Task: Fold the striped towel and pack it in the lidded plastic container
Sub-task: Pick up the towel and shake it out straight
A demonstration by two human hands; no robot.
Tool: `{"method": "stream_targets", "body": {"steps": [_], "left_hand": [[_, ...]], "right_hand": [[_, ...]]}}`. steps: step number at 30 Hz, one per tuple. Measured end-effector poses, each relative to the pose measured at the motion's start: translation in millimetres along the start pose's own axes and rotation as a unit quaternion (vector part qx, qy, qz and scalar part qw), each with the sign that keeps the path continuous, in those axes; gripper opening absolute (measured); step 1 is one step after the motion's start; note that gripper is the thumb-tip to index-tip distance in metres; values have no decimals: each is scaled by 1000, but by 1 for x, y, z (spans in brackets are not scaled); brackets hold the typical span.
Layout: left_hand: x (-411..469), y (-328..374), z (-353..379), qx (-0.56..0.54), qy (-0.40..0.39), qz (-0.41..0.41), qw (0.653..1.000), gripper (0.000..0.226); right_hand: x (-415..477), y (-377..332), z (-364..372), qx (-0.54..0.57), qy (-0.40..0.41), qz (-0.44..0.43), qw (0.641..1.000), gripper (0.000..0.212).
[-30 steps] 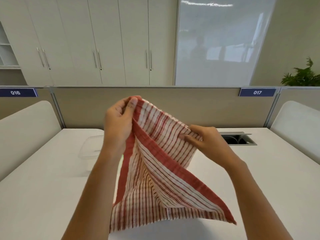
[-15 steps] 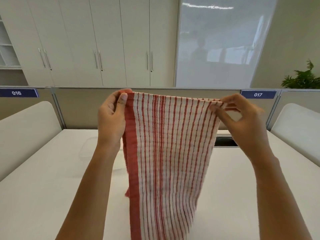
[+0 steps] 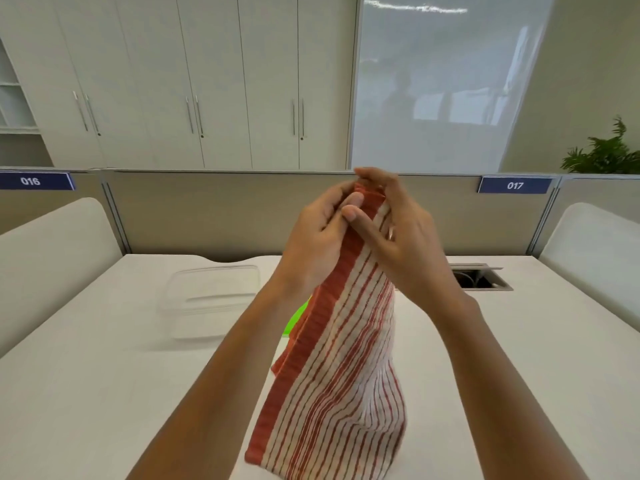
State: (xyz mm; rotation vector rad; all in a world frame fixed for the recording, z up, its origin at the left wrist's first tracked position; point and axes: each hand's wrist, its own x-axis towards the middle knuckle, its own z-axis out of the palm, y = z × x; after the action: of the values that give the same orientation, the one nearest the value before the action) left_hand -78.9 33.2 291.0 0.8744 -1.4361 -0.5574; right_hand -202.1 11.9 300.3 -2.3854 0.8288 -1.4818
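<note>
My hands have come together since the spread hold, top corners now meeting. Fingers (image 3: pixel 353 199) of both pinch the red-and-white striped cloth towel (image 3: pixel 332 368), hanging above the white surface (image 3: pixel 104 393). Uneven corners could skew the fold; clear lidded plastic container (image 3: pixel 214 299) sits left, still closed.

Bare forearms (image 3: pixel 214 393), no sleeves

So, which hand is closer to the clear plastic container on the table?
The left hand. It is raised just right of the clear plastic container; the right hand is farther right, both pinching the striped towel.
</note>
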Motion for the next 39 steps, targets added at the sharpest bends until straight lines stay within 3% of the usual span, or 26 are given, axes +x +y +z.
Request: {"method": "stream_targets", "body": {"steps": [3, 10, 16, 19, 24, 28, 30, 32, 35, 39], "left_hand": [[1, -5, 0, -76, -3, -20, 997, 22], [-8, -29, -5, -135, 24, -1, 991, 16], [-31, -62, -4, -88, 27, 9, 996, 17], [-45, -81, -6, 3, 17, -14, 1000, 14], [-68, -117, -7, 112, -27, -26, 993, 32], [-79, -148, -26, 140, -30, -103, 984, 23], [-82, -154, -39, 148, -35, -153, 976, 8], [-85, -158, -52, 148, -46, -179, 972, 23], [-84, -160, -78, 150, -25, -194, 969, 25], [-75, -154, -114, 118, 63, -195, 972, 32]], "right_hand": [[6, 6, 0, -14, 2, 8, 1000, 45], [17, 10, -4, -92, 56, -41, 993, 31], [25, 3, -20, -85, 120, -42, 988, 33], [31, 0, -32, -61, 160, -33, 985, 32], [39, 1, -52, -40, 226, -19, 973, 34], [40, 9, -70, -49, 270, 1, 962, 37], [37, 16, -78, -56, 289, 13, 956, 40], [33, 24, -86, -62, 306, 28, 950, 42], [28, 40, -94, -76, 322, 57, 942, 46], [13, 66, -100, -81, 342, 116, 929, 53]]}}
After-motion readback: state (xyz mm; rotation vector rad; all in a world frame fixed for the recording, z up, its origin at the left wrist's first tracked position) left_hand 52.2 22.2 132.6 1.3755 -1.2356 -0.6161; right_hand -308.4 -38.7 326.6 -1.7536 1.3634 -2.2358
